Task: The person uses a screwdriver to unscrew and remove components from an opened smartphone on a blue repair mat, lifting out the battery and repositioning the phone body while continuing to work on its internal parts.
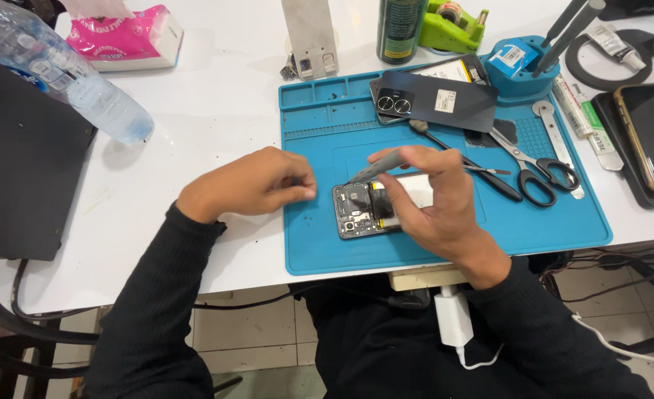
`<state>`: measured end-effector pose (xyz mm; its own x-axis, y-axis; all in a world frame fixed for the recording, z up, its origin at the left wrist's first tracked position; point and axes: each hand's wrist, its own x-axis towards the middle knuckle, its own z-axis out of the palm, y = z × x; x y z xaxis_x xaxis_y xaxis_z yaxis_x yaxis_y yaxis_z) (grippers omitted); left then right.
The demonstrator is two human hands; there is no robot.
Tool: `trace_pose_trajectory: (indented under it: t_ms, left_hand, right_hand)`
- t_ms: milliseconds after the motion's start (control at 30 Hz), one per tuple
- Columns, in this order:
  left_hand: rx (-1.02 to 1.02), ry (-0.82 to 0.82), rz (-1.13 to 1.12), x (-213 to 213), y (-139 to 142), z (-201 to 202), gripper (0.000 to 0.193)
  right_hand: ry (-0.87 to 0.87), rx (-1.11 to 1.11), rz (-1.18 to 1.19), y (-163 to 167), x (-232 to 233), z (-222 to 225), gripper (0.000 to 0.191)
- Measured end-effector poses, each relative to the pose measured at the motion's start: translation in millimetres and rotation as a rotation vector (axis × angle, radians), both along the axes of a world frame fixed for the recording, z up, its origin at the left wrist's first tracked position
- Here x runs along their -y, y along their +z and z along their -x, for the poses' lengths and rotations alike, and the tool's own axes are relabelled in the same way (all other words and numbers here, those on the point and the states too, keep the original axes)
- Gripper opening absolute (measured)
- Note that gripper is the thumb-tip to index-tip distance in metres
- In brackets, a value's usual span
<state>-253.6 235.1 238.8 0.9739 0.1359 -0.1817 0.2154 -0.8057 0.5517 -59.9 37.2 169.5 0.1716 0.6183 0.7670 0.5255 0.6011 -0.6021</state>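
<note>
The right hand [434, 203] is pinching a slim grey tool [386, 165] between thumb and fingertips, its tip pointing down-left onto the opened phone [367, 209] lying just beneath the grip on the blue mat [312, 244]. The left hand [257, 181] is resting loosely curled beside the phone's left edge, fingertips pressed together; whether anything is pinched there I cannot tell. The phone looks light and stiff, but its bared board is fragile: best held by the frame edges.
</note>
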Motion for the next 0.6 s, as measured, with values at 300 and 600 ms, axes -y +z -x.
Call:
trace_pose_trajectory:
  t_ms: [300,600]
  left_hand:
    - [0.234,0.240,0.385,9,-25,-12,0.021]
    - [0.272,0.261,0.526,11,-41,-19,0.030]
  right_hand:
    - [-0.012,-0.132,-0.085,-8,8,1,0.056]
    - [0.000,-0.102,-0.103,-5,10,-2,0.052]
